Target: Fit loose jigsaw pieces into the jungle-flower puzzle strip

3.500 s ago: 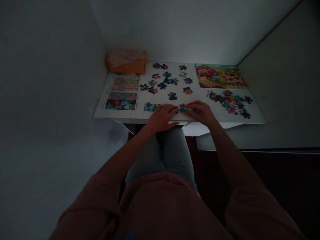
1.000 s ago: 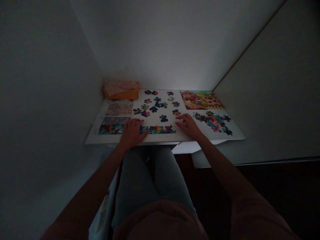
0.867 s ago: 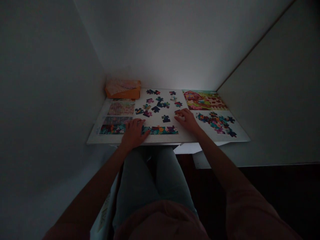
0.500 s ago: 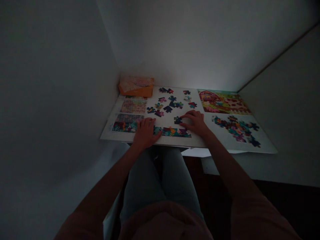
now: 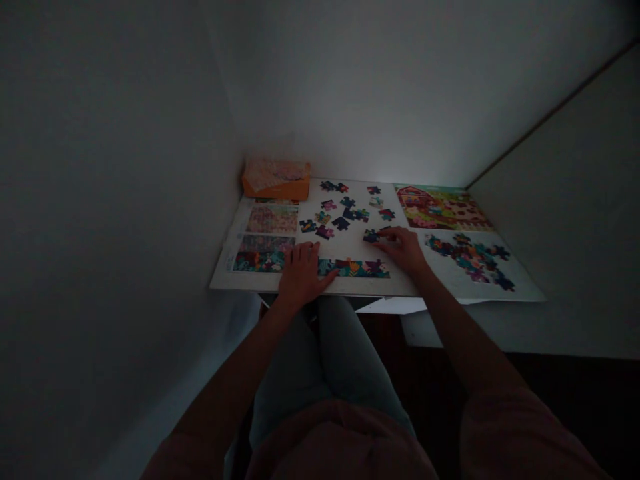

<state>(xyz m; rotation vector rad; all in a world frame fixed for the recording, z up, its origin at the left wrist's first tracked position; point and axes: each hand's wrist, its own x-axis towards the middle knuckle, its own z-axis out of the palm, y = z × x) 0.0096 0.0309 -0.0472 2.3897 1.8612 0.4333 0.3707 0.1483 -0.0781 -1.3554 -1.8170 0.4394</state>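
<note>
My left hand (image 5: pixel 303 272) lies flat with its fingers apart on the white table (image 5: pixel 400 288), at the left end of a joined strip of puzzle pieces (image 5: pixel 357 268) along the near edge. My right hand (image 5: pixel 405 248) rests just beyond the strip's right end. Its fingers are curled onto a dark loose puzzle piece (image 5: pixel 371 235) on the table top. Several more loose pieces (image 5: pixel 343 212) lie scattered further back.
An orange box (image 5: pixel 275 179) stands in the far left corner against the wall. Picture sheets (image 5: pixel 265 235) lie at the left, a farm picture (image 5: pixel 440 208) at the far right, a pile of pieces (image 5: pixel 473 255) below it. Walls close in on the left and back. The light is dim.
My right hand has reached back from the strip to the loose pieces and drawn a dark piece toward me. My left hand has stayed on the strip's left end. The camera shifted.
</note>
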